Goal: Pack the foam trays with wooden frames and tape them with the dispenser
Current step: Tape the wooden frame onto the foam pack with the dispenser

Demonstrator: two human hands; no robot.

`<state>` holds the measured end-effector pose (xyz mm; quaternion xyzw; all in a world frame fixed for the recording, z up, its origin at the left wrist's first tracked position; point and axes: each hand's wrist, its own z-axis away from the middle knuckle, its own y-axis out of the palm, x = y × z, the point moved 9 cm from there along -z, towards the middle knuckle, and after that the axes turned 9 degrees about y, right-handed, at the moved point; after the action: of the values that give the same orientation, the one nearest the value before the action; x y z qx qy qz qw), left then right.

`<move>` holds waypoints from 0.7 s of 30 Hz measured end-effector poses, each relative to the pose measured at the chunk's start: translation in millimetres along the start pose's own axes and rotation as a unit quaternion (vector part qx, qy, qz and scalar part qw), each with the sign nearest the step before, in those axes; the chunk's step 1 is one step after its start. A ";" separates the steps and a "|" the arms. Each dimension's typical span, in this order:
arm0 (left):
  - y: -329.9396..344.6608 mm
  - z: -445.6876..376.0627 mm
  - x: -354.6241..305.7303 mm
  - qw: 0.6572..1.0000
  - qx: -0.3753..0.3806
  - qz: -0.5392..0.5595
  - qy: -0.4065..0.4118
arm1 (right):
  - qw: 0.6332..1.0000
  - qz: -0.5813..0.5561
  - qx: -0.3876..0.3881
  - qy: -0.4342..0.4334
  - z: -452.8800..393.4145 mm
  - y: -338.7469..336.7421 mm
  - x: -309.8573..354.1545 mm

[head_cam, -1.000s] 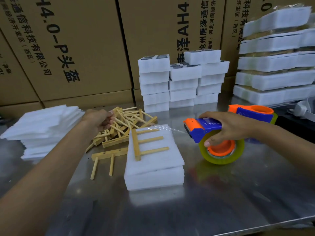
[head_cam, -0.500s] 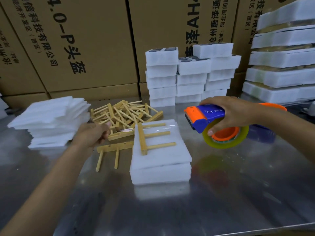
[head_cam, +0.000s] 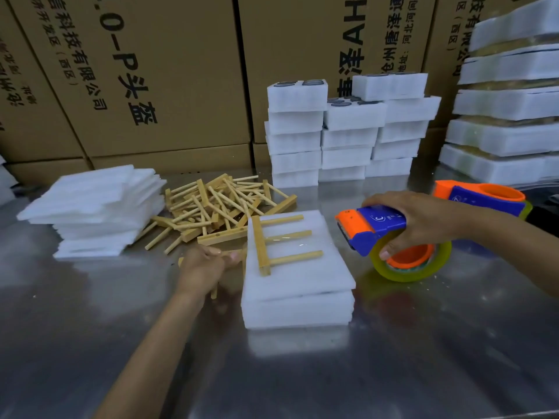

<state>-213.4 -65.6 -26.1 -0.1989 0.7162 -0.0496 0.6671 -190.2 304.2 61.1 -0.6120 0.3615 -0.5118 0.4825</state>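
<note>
gripping the tape dispenser (head_cam: pixel 390 234) just right of the foam tray (head_cam: pixel 298 285), the right hand (head_cam: pixel 423 219) hovers — the left hand (head_cam: pixel 202 267) grasps a wooden frame (head_cam: pixel 233 255) on the table (head_cam: pixel 393 358) beside the tray's left edge.

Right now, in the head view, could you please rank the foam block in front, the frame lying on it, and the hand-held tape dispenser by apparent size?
1. Foam block, clearly largest.
2. Tape dispenser in the right hand.
3. Frame; it looks close to the dispenser, so their order is unsure.
</note>
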 end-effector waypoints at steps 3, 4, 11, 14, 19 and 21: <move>4.0 5.7 1.4 1.000 -0.021 0.017 0.008 | 1.000 -0.011 -0.010 -0.001 2.2 0.4 -0.5; 4.5 5.7 3.7 0.999 -0.021 0.045 -0.001 | 1.000 -0.014 -0.010 -0.003 3.0 0.6 0.1; 20.1 13.5 11.2 0.987 0.005 0.154 -0.054 | 1.000 0.000 -0.016 0.002 2.9 3.7 -0.4; 18.9 9.6 9.9 0.984 0.007 0.169 -0.053 | 1.000 0.000 -0.020 0.010 4.9 3.1 -0.7; 4.1 -3.9 -9.6 0.995 -0.001 0.093 0.022 | 0.999 -0.001 -0.028 0.018 8.4 3.0 -2.5; 3.2 -4.4 -7.4 0.998 0.001 0.056 0.024 | 0.999 0.003 -0.033 0.021 8.8 2.7 -2.6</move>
<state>-218.1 -60.9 -19.8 -0.1567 0.7417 -0.0181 0.6519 -182.0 307.8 57.7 -0.6157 0.3904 -0.5105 0.4559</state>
